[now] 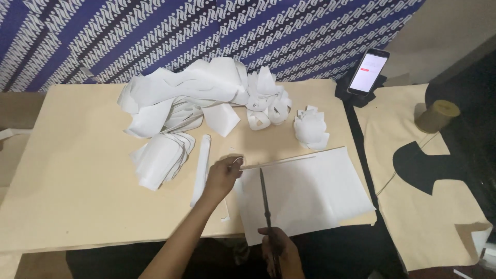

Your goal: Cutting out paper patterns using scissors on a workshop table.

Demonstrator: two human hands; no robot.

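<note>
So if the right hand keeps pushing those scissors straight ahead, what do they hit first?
The right hand points the dark scissors up the flat white paper sheet; first met is probably its folded top edge, beside the left hand.

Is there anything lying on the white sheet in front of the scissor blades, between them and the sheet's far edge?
Nothing visible does. The long dark scissors in the right hand lie on the large white paper sheet, bare ahead. The left hand pinches its far left corner, beside the blades' line.

Tailoring/craft workshop: beige paper-covered worktable (77, 181), heap of cut white paper pattern pieces (181, 98), blue-white patterned batik cloth (206, 31) behind, tan thread spool (436, 116).
</note>
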